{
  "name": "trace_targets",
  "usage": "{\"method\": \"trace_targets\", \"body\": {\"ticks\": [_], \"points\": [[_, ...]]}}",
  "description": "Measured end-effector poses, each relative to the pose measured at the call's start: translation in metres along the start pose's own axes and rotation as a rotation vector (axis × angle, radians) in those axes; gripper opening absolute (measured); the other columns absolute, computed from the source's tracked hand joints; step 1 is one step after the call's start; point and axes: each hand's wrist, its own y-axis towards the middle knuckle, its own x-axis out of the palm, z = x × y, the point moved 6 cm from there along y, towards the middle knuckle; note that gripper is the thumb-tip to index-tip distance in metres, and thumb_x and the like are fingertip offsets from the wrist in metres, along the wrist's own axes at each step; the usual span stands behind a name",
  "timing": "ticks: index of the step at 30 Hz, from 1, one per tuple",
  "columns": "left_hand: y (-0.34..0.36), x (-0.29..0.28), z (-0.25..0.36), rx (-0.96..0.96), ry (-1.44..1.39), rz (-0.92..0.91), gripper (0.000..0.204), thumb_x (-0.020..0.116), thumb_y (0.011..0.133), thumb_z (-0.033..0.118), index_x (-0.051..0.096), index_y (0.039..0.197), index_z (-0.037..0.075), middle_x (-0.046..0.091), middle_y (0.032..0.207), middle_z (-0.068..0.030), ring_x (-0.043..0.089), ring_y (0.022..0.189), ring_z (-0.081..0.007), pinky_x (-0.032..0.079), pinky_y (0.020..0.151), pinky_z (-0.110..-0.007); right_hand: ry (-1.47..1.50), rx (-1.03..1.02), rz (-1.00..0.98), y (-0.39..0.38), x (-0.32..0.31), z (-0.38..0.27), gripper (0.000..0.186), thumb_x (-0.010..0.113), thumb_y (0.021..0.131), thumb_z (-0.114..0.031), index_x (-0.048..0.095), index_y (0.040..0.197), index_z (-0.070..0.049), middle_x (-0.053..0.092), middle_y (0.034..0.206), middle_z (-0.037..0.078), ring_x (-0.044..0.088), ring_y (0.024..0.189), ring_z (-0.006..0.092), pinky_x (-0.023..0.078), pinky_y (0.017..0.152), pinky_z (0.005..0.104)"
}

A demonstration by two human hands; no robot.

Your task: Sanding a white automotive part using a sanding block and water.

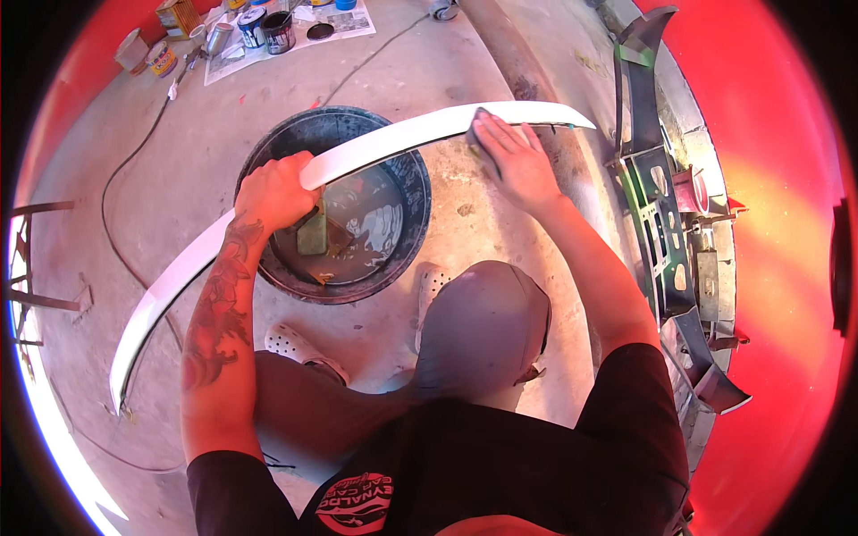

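A long, curved white trim strip [402,138] runs from the lower left to the upper right, above a round black tub [416,259]. My left hand [275,192] is wrapped round the strip near its middle and holds it up. Toward the strip's right end, my right hand [517,161] has its fingers laid along a dark sanding pad [483,147], pressed against the strip's near edge. Murky water fills the bottom of the tub. In it sits a greenish rectangular block [312,232], partly hidden by my left hand and wrist.
Paint cans [252,29] and a dark lid stand on newspaper [331,49] at the far left. A black cable [112,179] crosses the concrete floor. A long dark bumper-like part [657,223] lies along the right, beside blocks and a red wall [786,223]. A metal stand [40,299] is at left.
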Motion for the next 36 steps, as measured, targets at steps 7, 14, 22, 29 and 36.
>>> {"method": "trace_targets", "body": {"ticks": [7,14,22,29,36], "points": [[-0.002,0.002,-0.001,0.002,0.019,0.003,0.031,0.072,0.085,0.033,0.067,0.11,0.016,0.074,0.098,-0.0158,0.069,0.099,-0.0402,0.053,0.085,-0.052,0.157,-0.132,-0.007,0.014,-0.007,-0.088,0.063,0.066,0.093,-0.023,0.045,0.151,-0.008,0.046,0.156,0.011,0.041,0.146,0.0279,0.027,0.123,0.0468],[-0.006,-0.002,0.002,-0.009,0.042,0.018,0.03,0.071,0.086,0.033,0.066,0.111,0.017,0.074,0.098,-0.0155,0.069,0.098,-0.0402,0.053,0.085,-0.052,0.054,0.147,0.063,0.013,0.006,0.014,0.055,0.058,0.098,-0.032,0.047,0.149,-0.012,0.047,0.155,0.006,0.045,0.143,0.0234,0.028,0.12,0.0552],[-0.004,0.003,-0.001,-0.018,0.05,0.028,0.027,0.07,0.087,0.03,0.066,0.109,0.016,0.074,0.097,-0.0159,0.07,0.097,-0.04,0.053,0.085,-0.051,0.165,0.102,0.08,0.042,-0.001,-0.039,0.044,0.051,0.102,-0.035,0.056,0.139,-0.011,0.056,0.145,0.008,0.049,0.137,0.026,0.031,0.117,0.0571],[-0.005,0.0,0.012,-0.009,0.111,0.062,0.025,0.065,0.088,0.031,0.067,0.108,0.017,0.075,0.096,-0.0171,0.071,0.095,-0.0406,0.055,0.085,-0.052,0.084,0.383,-0.041,0.043,-0.004,0.042,0.036,0.05,0.103,-0.032,0.062,0.129,-0.01,0.063,0.134,0.007,0.054,0.132,0.0266,0.035,0.115,0.0574],[-0.008,0.001,0.003,-0.015,0.083,0.068,0.023,0.066,0.087,0.03,0.067,0.107,0.017,0.075,0.097,-0.0172,0.07,0.096,-0.041,0.054,0.085,-0.053,0.15,0.197,0.009,0.049,0.0,-0.009,0.038,0.05,0.103,-0.031,0.059,0.133,-0.011,0.062,0.136,0.008,0.055,0.13,0.0277,0.037,0.116,0.0544]]}}
